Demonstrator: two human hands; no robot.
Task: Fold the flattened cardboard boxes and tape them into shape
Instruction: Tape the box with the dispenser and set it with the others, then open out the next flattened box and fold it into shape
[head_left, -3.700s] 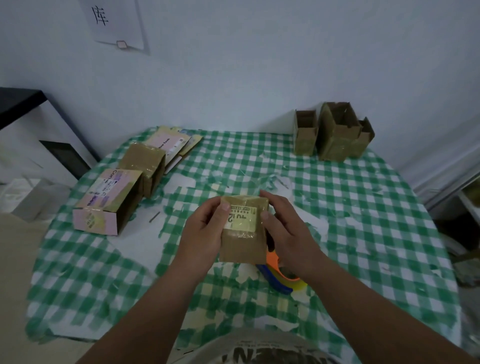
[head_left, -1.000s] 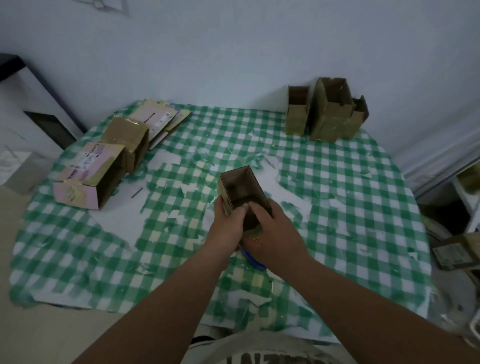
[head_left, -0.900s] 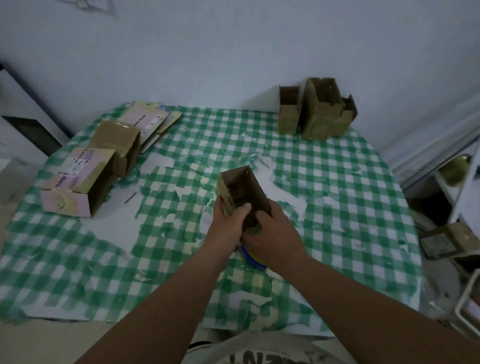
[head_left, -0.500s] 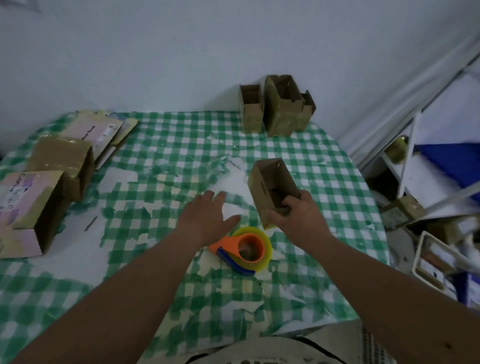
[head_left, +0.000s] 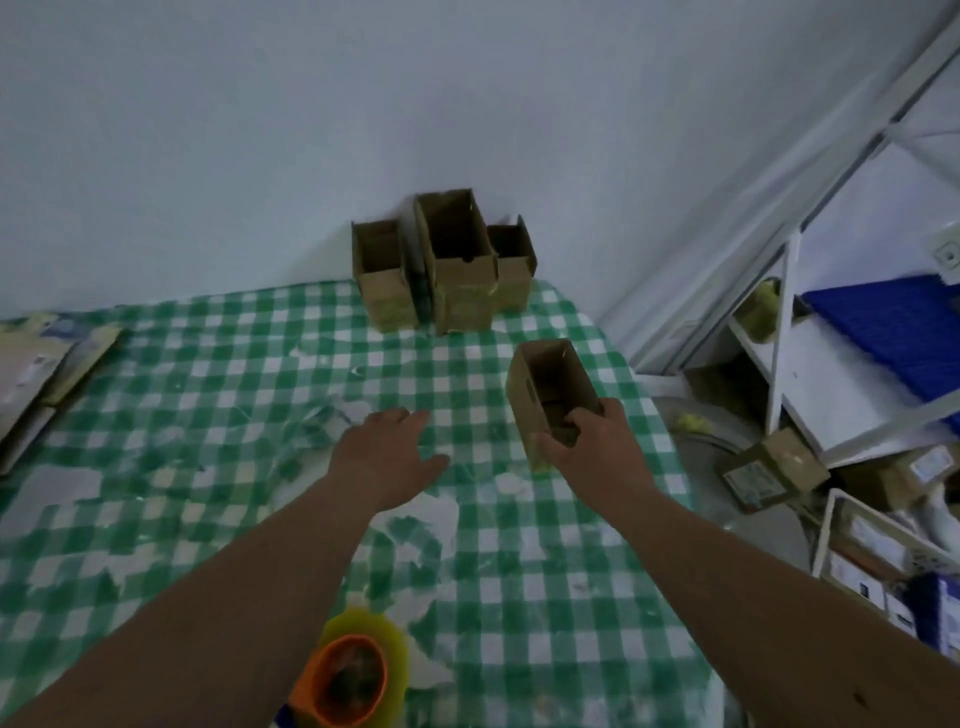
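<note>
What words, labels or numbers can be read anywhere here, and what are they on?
None can be read.
Flat cardboard pieces at the left edge: a pale label, print too blurred.
Small box on the floor: a label with dark marks, too small to read.
Boxes by the wall: no print shows.

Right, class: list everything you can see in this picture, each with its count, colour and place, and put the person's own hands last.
Held box: one, brown, open-topped, over the table's right side.
Finished boxes: three, brown, open-topped, far edge by the wall.
Flat cardboard: a stack, pale, far left edge.
Tape dispenser: one, orange with yellow roll, near edge.
Tablecloth: one, green-white check, worn patches.
Shelf unit: one, white, right of table.
Left hand: open, above the cloth.
Right hand: grips the held box.
</note>
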